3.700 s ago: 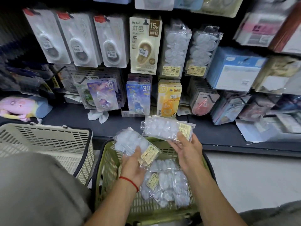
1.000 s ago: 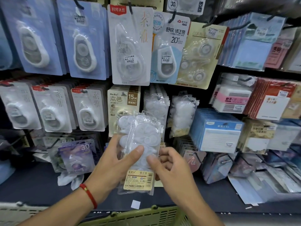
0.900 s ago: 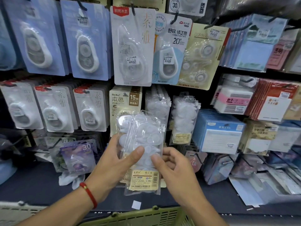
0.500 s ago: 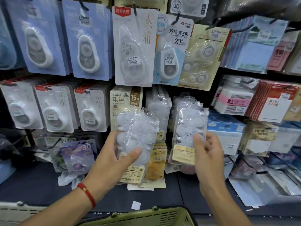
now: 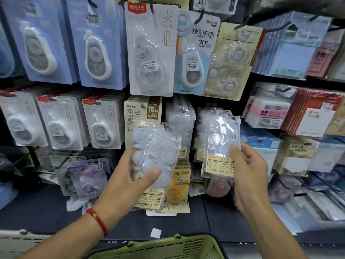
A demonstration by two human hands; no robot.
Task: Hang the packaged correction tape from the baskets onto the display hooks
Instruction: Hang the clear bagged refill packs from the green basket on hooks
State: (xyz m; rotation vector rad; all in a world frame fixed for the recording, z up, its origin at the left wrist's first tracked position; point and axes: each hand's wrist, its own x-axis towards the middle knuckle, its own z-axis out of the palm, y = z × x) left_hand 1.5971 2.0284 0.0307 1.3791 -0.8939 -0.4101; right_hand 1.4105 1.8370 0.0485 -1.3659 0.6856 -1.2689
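A shop display wall of hanging stationery is seen from head height, with two bare arms reaching up toward it.

The left hand [image 5: 128, 181], a red cord bracelet [image 5: 97, 221] on its wrist, is wrapped around a clear plastic bag of white correction tape refills with a yellow barcode label [image 5: 155, 161]. The thumb is pressed across the front of the bag and the fingers are curled behind it. The bag is held upright in front of a beige card pack marked 15M [image 5: 142, 113].

The right hand [image 5: 248, 172] is closed on a second clear plastic bag of white correction tapes with a yellow label [image 5: 220, 144], pinched at its lower right edge between thumb and fingers. This bag is raised upright, just in front of a row of matching clear bags already hung on the display [image 5: 180, 120]. Whether its top hole is on a hook cannot be told.

Above, large blue blister cards holding white correction tape dispensers [image 5: 97, 42] are hung on black hooks, beside a white blister card with a red corner tag [image 5: 151, 49]. To the left, a row of smaller white blister cards [image 5: 61, 120] is hung. Blue notepads and pink-banded packs are blurred at the right.

At the bottom edge, the rim of an olive-green plastic basket [image 5: 168, 245] is seen, with a cream basket corner [image 5: 11, 240] at far left.
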